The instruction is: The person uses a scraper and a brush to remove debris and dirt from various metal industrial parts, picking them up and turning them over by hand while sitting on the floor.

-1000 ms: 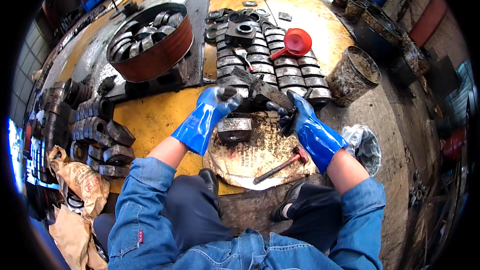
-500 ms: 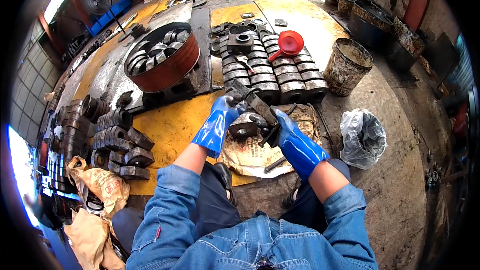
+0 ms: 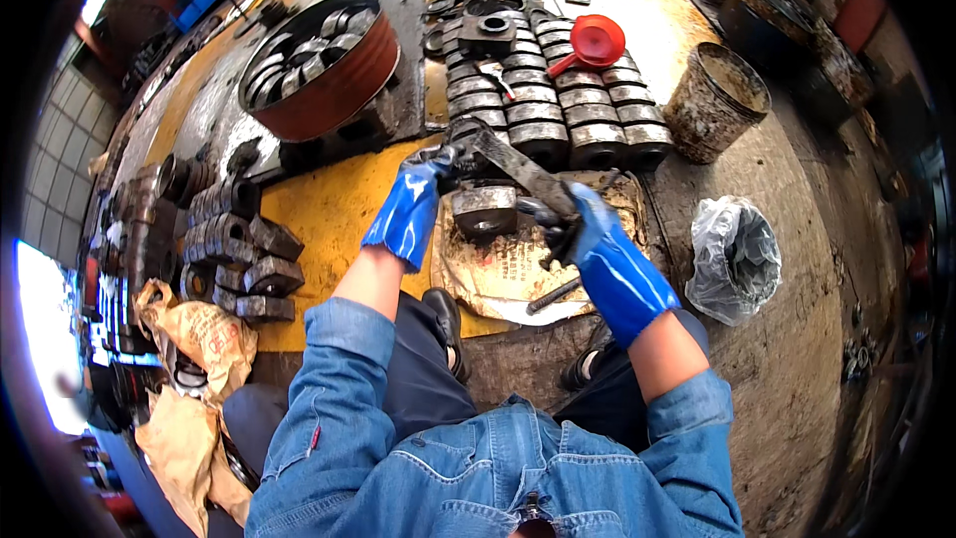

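Observation:
My left hand [image 3: 426, 179], in a blue rubber glove with blackened fingers, is closed around a dark metal piece [image 3: 464, 135] that I cannot make out. My right hand [image 3: 597, 234], gloved the same way, grips the near end of a flat grey metal bar [image 3: 526, 165]. The bar slants up and left, its far end by my left hand. Beneath it, a rounded steel block [image 3: 485, 207] rests on a stained paper sack [image 3: 488, 279]. A short dark rod [image 3: 554, 295] lies on the sack, nearer to me.
Beyond my hands stand rows of steel blocks [image 3: 533, 110], topped by a red plastic scoop [image 3: 597, 41] and a brush [image 3: 495, 78]. A red-brown tub [image 3: 339, 90] of metal parts is far left. At right are a grimy bucket [image 3: 712, 105] and a plastic-lined bin [image 3: 735, 259]; more blocks [image 3: 269, 274] sit left.
My view has tilted downward. My hands have moved slightly apart, and more of the flat bar shows between them. The block on the sack stays in place.

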The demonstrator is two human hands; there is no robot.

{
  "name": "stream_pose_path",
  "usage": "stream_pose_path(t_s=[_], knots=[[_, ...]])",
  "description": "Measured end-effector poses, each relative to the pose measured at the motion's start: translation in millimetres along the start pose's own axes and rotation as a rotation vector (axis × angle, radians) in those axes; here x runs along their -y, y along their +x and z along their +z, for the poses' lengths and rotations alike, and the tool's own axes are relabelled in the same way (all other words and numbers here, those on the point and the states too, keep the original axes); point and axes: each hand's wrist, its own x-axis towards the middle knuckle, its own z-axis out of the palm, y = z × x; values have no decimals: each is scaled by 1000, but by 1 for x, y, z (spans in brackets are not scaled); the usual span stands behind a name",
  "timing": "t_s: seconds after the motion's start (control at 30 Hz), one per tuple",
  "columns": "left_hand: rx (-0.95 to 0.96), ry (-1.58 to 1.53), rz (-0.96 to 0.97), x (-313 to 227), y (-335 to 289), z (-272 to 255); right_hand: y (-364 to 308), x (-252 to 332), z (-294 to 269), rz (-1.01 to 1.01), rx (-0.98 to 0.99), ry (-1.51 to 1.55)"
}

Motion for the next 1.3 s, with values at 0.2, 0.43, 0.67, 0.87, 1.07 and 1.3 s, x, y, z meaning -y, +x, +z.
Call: stream_pose_path(t_s=[0.2, 0.43, 0.67, 0.87, 1.07, 1.3], knots=[[-97, -221, -149, 6, 22, -23, 7, -5, -18, -11, -88, -62], [-63, -388, -158, 41, 61, -48, 10, -13, -3, 98, -61, 10], [5, -391, -78, 36, 50, -57, 23, -24, 1, 121, 24, 46], [-75, -80, -88, 12, 27, -48, 14, -24, -3, 65, -9, -39], [-74, 36, -23, -4, 11, -48, 9, -19, -12, -20, -89, -174], [-49, 234, 8, -14, -1, -52, 8, -17, -14, -145, -178, -443]])
